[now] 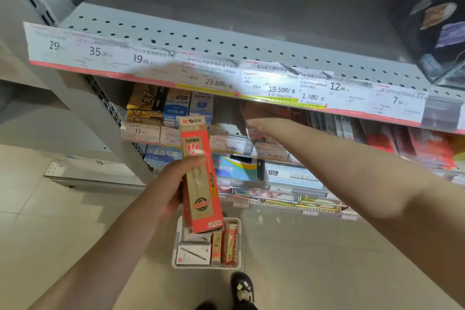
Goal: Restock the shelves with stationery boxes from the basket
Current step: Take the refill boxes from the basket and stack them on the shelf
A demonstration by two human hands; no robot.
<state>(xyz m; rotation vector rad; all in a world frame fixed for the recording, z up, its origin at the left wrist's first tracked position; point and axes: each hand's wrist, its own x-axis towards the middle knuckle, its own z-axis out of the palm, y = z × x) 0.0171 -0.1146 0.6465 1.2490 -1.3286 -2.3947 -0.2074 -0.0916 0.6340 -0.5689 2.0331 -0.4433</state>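
Observation:
My left hand (pixel 167 190) grips a tall red and tan refill box (pixel 201 176), held upright in front of the shelves. My right hand (pixel 251 114) reaches under the upper shelf's price strip (pixel 226 78) into the second shelf; its fingers are hidden in the shadow there. On the floor below stands a white basket (pixel 176 241) with several more boxes, red ones at its right and white ones at its left.
The grey perforated top shelf (pixel 201 15) has bare room at its left and middle, with dark packs and cardboard boxes at its right. Lower shelves hold boxes and writing pads. A shelf upright (pixel 105 106) stands at left. My shoe (pixel 242 287) is beside the basket.

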